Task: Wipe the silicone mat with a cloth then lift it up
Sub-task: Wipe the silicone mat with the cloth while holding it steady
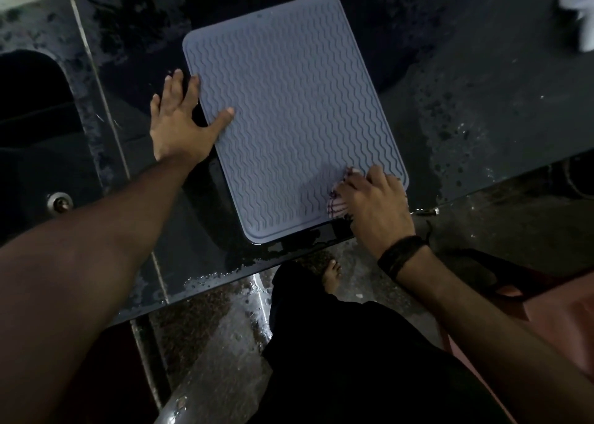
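Wiping is under way on the mat, which is lying flat on the wet table. At the mat's left edge, the left hand is pressing with fingers spread straight, holding nothing. At the mat's near right corner, the right hand is gripping a bunched cloth. Advisable: keeping the mat pinned, stroking along the ridges, and working away from that corner.
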